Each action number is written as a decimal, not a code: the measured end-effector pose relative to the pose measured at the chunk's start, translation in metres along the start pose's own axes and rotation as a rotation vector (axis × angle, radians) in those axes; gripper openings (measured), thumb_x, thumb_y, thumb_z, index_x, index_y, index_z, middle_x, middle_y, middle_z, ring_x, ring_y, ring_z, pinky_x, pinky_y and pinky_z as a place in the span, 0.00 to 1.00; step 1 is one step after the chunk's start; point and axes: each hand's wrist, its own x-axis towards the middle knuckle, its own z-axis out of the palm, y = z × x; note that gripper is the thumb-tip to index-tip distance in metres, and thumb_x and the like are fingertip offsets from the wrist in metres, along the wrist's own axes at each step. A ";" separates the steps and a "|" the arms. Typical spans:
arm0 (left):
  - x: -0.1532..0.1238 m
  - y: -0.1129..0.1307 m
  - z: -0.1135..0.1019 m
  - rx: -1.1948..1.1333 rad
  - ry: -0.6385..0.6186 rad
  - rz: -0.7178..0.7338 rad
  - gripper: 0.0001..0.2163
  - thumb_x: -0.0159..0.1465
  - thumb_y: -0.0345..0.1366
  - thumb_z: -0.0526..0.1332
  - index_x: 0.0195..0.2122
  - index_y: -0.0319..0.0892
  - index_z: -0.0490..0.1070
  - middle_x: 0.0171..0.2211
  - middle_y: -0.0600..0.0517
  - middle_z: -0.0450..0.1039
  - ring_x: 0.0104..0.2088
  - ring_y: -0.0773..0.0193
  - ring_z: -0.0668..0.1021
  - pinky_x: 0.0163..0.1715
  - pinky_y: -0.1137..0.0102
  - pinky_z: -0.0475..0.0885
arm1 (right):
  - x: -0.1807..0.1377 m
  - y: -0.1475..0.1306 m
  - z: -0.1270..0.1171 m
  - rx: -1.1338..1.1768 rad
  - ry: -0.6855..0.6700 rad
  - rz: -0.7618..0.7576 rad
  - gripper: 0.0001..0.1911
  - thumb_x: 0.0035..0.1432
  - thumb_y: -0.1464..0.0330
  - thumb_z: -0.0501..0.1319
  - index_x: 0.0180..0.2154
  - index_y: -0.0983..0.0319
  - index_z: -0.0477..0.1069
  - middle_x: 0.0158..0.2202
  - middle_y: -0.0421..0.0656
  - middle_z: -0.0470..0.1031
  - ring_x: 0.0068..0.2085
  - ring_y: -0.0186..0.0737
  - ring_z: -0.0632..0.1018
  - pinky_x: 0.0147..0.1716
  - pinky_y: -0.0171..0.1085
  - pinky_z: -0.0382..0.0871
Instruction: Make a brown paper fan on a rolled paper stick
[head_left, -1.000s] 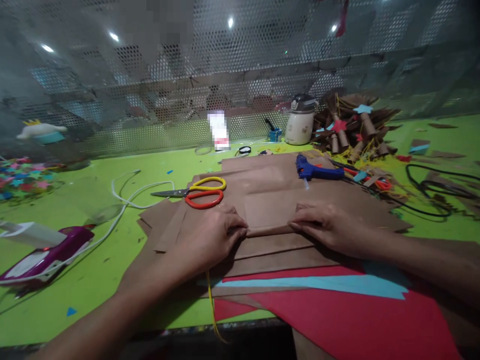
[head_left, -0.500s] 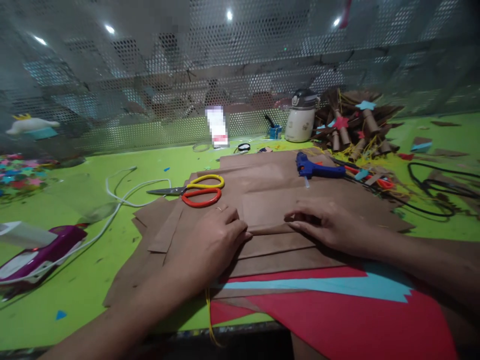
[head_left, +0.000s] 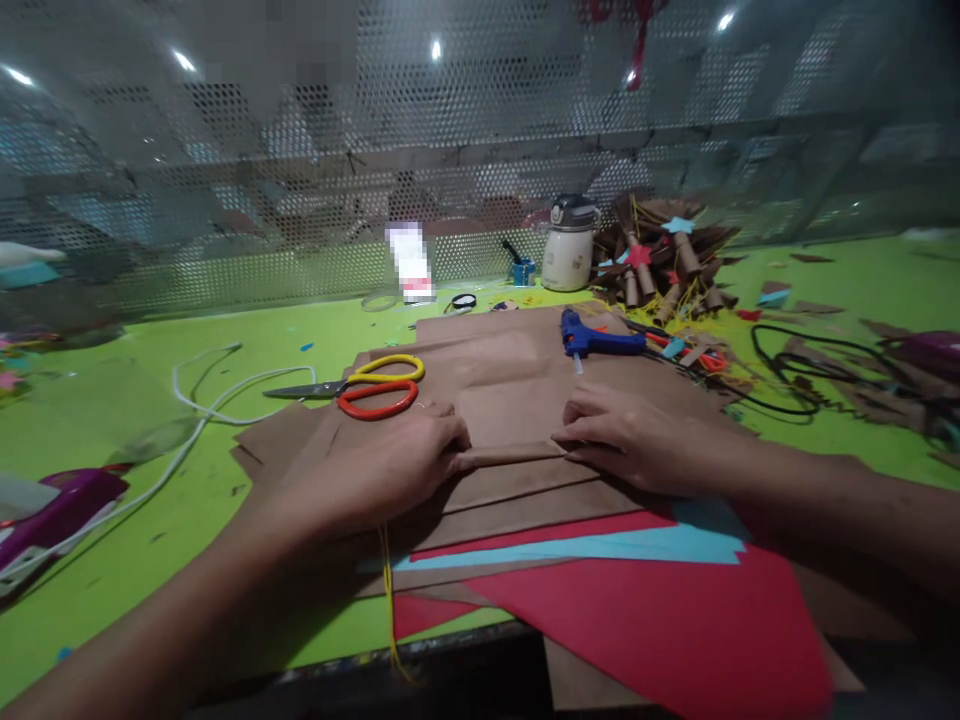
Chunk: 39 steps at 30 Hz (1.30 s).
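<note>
Between my hands lies a strip of brown paper [head_left: 514, 455] whose near edge is curled into a thin roll. My left hand [head_left: 424, 450] pinches the left end of this roll, fingertips pressed together. At the other end my right hand [head_left: 611, 432] is closed on the roll with thumb and fingers. Both hands rest over a stack of brown paper sheets [head_left: 517, 505]. Scissors [head_left: 349, 388] with one yellow and one red handle lie just beyond my left hand. A blue glue gun [head_left: 600, 335] rests on the paper beyond my right hand.
Red paper [head_left: 660, 625] and light blue paper [head_left: 600, 547] stick out at the table's near edge. A purple power strip [head_left: 67, 510] with a white cable sits left. At the back stand a white bottle [head_left: 566, 255], a lit phone [head_left: 411, 262] and a pile of rolled-paper bundles [head_left: 667, 255].
My right hand has closed on the paper, and its near edge now shows as a roll between both hands. The view has shifted to the right.
</note>
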 end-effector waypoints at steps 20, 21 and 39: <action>-0.009 0.005 0.013 -0.237 0.248 0.070 0.08 0.62 0.36 0.56 0.36 0.43 0.74 0.34 0.51 0.70 0.34 0.67 0.71 0.33 0.73 0.67 | 0.002 0.008 -0.002 0.018 0.005 -0.052 0.13 0.64 0.70 0.50 0.36 0.63 0.73 0.29 0.44 0.66 0.32 0.36 0.67 0.30 0.34 0.57; -0.009 0.005 0.014 -0.218 0.251 0.097 0.09 0.63 0.36 0.55 0.35 0.43 0.75 0.33 0.51 0.70 0.34 0.67 0.71 0.33 0.73 0.66 | 0.002 0.008 -0.001 0.036 0.016 -0.045 0.13 0.64 0.70 0.50 0.37 0.63 0.73 0.29 0.44 0.66 0.32 0.36 0.67 0.30 0.34 0.58; -0.005 0.000 0.016 -0.142 0.178 0.057 0.14 0.66 0.38 0.51 0.36 0.42 0.76 0.31 0.50 0.69 0.31 0.68 0.70 0.30 0.73 0.64 | -0.006 0.009 0.001 0.081 0.100 0.019 0.12 0.63 0.71 0.50 0.34 0.63 0.72 0.31 0.45 0.68 0.34 0.37 0.68 0.32 0.35 0.61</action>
